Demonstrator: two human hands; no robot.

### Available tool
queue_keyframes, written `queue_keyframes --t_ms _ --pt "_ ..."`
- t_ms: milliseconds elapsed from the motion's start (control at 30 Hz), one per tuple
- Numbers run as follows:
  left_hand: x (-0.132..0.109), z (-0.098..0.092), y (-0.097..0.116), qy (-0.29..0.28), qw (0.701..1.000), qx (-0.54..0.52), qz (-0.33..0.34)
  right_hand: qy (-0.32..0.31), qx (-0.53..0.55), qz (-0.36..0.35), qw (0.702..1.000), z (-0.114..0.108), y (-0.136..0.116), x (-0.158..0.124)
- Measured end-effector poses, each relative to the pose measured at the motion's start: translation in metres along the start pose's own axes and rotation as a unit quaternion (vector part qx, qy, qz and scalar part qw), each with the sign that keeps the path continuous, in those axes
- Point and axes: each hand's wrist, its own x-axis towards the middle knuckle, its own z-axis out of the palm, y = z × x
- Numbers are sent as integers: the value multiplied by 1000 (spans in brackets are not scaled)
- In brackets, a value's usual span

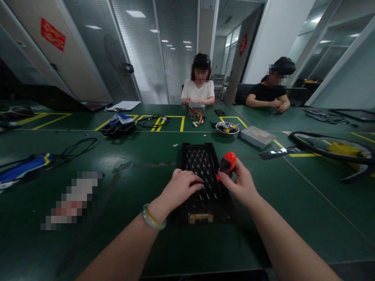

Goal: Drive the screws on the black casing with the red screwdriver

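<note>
In the head view, a long black panel (202,203) with rows of small shiny marks lies in front of me on the green table. An orange-brown strip (201,216) shows at its near end. My left hand (184,186) rests over the panel's left side, its fingers loosely bent and the thumb apart, holding nothing I can see. Beside the panel's right edge, my right hand (239,181) grips a red-and-black bulb-shaped tool (229,160). The tool's lower end is partly hidden by my fingers, so its exact kind does not show.
Beyond the panel stand a metal bowl (227,130) of small tools and a grey box (257,136). A black curved rim (331,150) lies at right; blue fabric (25,169) and cables lie at left. Two people sit across the table (140,242), one handling a wired metal box (197,108).
</note>
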Motion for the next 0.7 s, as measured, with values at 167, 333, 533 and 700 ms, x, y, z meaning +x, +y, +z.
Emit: queue_keyframes --t_ms 167,333,533,700 --pt "-4 -9 16 124 992 0 15 -78 107 18 991 4 -3 -1" --pt "-12 -14 31 204 976 64 37 -92 173 61 979 13 -9 -3" --pt "-15 -14 37 213 971 77 72 -88 164 54 981 15 -10 -5" --pt "-16 -12 39 206 972 82 75 -85 180 68 978 15 -14 -4"
